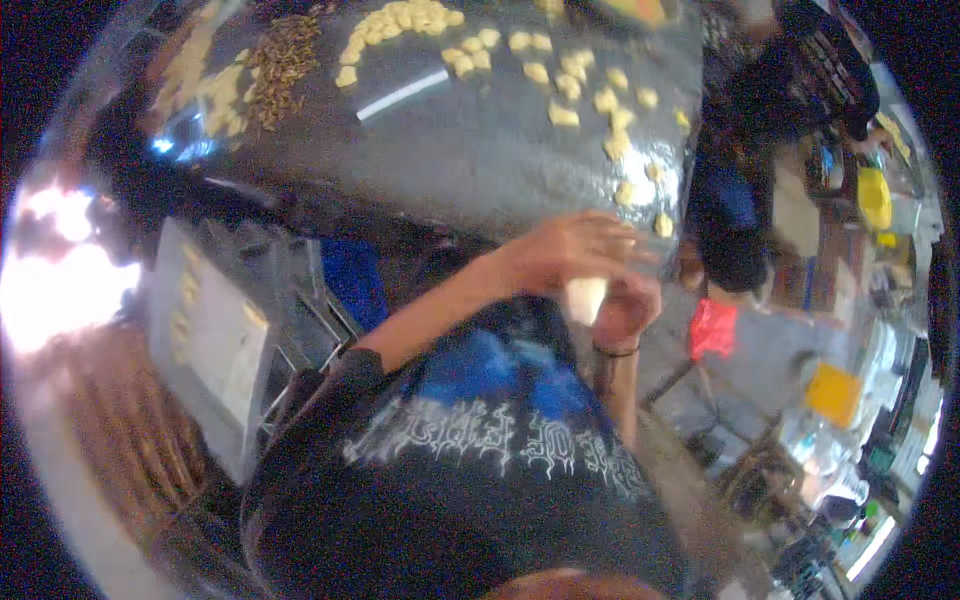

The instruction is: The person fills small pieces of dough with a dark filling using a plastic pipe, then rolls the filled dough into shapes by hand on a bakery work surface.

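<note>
My left hand [575, 248] reaches across my chest and closes over the top of a pale lump of dough [585, 297]. My right hand [627, 312], with a dark band on the wrist, grips the same lump from below. Both hands hover at the near edge of a big shiny metal table [470, 150]. Several small yellow dough pieces [565, 85] lie scattered across the table top. The picture is blurred, so the fingers' exact hold is unclear.
A heap of brown strips [280, 60] lies on the table's far left. A tray with pale pieces [215, 330] stands at my left. Another person in dark clothes [745, 190] is at the right, near a red bag [712, 328] and yellow containers [835, 392].
</note>
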A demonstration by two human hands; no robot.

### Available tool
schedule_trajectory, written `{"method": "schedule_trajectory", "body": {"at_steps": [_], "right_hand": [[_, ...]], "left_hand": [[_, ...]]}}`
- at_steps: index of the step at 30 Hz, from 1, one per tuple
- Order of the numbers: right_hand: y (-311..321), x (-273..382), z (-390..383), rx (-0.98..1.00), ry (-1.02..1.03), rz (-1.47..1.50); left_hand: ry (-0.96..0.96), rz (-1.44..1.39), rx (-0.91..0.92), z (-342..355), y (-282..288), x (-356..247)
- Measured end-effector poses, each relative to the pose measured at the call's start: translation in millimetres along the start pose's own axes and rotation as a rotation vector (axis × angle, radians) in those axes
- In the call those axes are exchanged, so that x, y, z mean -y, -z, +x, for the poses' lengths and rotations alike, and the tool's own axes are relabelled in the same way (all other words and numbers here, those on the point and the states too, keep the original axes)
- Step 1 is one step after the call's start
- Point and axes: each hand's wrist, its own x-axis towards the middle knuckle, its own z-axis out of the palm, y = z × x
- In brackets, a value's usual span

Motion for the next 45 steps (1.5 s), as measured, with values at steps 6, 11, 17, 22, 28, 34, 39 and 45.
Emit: {"method": "schedule_trajectory", "body": {"at_steps": [6, 11, 17, 22, 28, 34, 39, 45], "right_hand": [[4, -19, 71, 0.001, -0.884, 0.836], [-30, -112, 131, 0.284, -0.753, 0.689], [-136, -241, 292, 0.483, -0.552, -0.014], [-256, -347, 413, 0.692, -0.64, -0.372], [-326, -532, 453, 0.995, -0.348, -0.962], [-343, -588, 426, 1.402, 0.294, -1.295], [-326, -568, 449, 1.525, 0.164, -1.03], [-292, -552, 447, 0.945, -0.881, -0.26]], "left_hand": [[0.548, -0.406, -0.249, -18, 47, 39], [0.93, 0.226, -0.256, -109, 101, 129], [1.039, 0.522, -0.134, -197, 145, 233], [1.204, 0.272, -0.013, -236, 177, 289], [1.075, 0.216, -0.401, -240, 215, 346], [0.992, 0.233, -0.45, -244, 226, 351], [0.98, 0.176, -0.482, -239, 225, 345], [1.085, 0.167, -0.416, -215, 224, 335]]}}
